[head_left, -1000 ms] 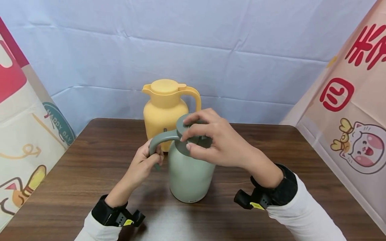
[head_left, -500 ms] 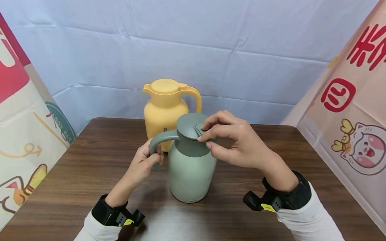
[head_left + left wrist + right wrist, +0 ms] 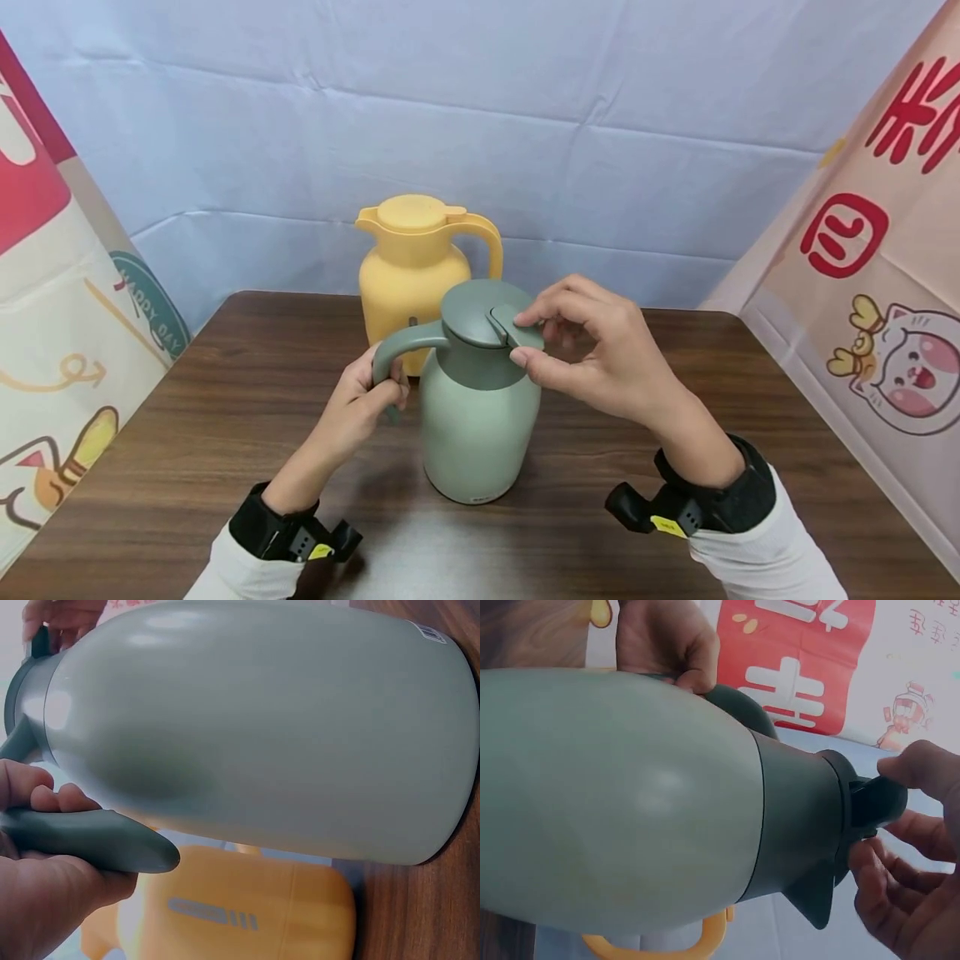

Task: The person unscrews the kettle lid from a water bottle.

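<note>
Tabletop [image 3: 225, 400] edges beyond green jug [image 3: 480, 437]

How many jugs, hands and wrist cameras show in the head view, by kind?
Jugs: 2 (green jug, yellow jug)
Hands: 2 (left hand, right hand)
Wrist cameras: 2 (left camera, right camera)
Total: 6

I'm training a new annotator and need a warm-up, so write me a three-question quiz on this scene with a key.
1. Which hand grips the handle of the green thermal jug?

2. True or false: in the head view, the yellow thermal jug stands in front of the green one.

3. The right hand has its thumb and fingers at:
A) the spout
B) the lid tab
C) the base

Key: 1. The left hand. 2. False; it stands behind. 3. B.
</note>
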The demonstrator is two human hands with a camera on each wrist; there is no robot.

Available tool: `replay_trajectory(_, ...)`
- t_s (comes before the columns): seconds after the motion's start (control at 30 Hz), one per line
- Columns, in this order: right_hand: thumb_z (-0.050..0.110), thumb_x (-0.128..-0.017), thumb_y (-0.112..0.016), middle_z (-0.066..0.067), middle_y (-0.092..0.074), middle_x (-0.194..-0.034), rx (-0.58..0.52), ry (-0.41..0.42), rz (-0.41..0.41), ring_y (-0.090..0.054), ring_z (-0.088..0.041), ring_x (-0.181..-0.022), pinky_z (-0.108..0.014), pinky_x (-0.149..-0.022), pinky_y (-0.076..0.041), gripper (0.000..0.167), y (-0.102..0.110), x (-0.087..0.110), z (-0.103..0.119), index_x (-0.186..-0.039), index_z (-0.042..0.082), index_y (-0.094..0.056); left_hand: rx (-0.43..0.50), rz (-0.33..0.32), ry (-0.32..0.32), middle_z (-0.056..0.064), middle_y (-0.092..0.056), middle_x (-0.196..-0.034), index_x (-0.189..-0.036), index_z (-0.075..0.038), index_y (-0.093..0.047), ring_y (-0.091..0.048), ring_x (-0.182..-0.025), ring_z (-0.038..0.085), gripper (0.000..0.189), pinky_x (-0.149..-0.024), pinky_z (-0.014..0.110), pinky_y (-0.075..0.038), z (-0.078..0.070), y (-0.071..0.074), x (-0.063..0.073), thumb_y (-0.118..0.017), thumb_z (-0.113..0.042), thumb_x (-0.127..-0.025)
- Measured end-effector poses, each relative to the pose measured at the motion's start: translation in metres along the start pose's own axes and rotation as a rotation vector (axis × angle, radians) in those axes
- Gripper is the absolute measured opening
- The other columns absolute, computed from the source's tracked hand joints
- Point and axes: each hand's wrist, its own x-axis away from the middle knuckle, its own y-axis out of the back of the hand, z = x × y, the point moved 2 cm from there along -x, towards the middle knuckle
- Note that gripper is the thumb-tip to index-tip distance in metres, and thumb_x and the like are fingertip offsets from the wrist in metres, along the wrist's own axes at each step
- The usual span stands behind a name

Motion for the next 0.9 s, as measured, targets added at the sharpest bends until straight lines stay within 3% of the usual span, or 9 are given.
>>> replay_trajectory(0.1, -0.004, -0.068, -0.074, 0.000, -0.060, -0.087, -0.029, -0.042, -0.006, -0.054, -0.010, -0.062, -0.019, -0.051, -0.045, 0.023, 0.002, 0.003, -0.001, -0.089, 0.004, -0.069, 0.005, 0.001, 0.002, 0.017, -0.040, -0.065, -0.081, 0.001, -0.038, -0.035, -0.057, 0.026, 0.010, -0.057, 0.033, -0.033, -0.001, 0.000, 0.000, -0.038, 0.010, -0.087)
replay_trajectory(0.4, -0.015, -0.070, -0.070, -0.011, -0.061, -0.095, -0.250, -0.109, 0.030, -0.053, -0.014, -0.061, -0.021, -0.048, -0.042, 0.027, 0.009, 0.005, -0.017, -0.093, -0.002, -0.070, 0.008, 0.002, 0.013, 0.017, -0.042, -0.065, -0.081, 0.002, -0.039, -0.034, -0.056, 0.026, 0.010, -0.056, 0.033, -0.033, -0.001, 0.000, 0.000, -0.038, 0.010, -0.086)
replay_trajectory(0.57, -0.016, -0.076, -0.065, -0.015, -0.063, -0.089, -0.366, -0.282, 0.028, -0.058, -0.019, -0.054, -0.028, -0.049, -0.048, 0.023, 0.017, 0.005, -0.037, -0.096, -0.007, -0.068, 0.014, 0.003, 0.005, 0.017, -0.042, -0.065, -0.081, 0.002, -0.039, -0.035, -0.055, 0.026, 0.010, -0.056, 0.033, -0.033, 0.000, 0.000, -0.001, -0.038, 0.010, -0.086)
replay_trajectory(0.73, -0.002, -0.084, -0.065, -0.013, -0.064, -0.068, -0.303, -0.489, -0.022, -0.057, -0.021, -0.050, -0.031, -0.050, -0.050, 0.013, 0.024, 0.001, -0.054, -0.096, -0.008, -0.067, 0.013, -0.003, 0.001, 0.017, -0.041, -0.064, -0.081, 0.002, -0.039, -0.036, -0.056, 0.025, 0.011, -0.056, 0.033, -0.033, 0.000, -0.001, 0.000, -0.037, 0.011, -0.085)
replay_trajectory(0.9, 0.012, -0.086, -0.067, -0.013, -0.060, -0.062, -0.216, -0.554, 0.038, -0.053, -0.020, -0.050, -0.027, -0.047, -0.044, 0.016, 0.027, -0.007, -0.058, -0.093, -0.003, -0.070, -0.001, -0.016, 0.001, 0.016, -0.042, -0.065, -0.081, 0.001, -0.040, -0.037, -0.056, 0.026, 0.011, -0.056, 0.033, -0.034, -0.002, -0.002, 0.001, -0.037, 0.011, -0.085)
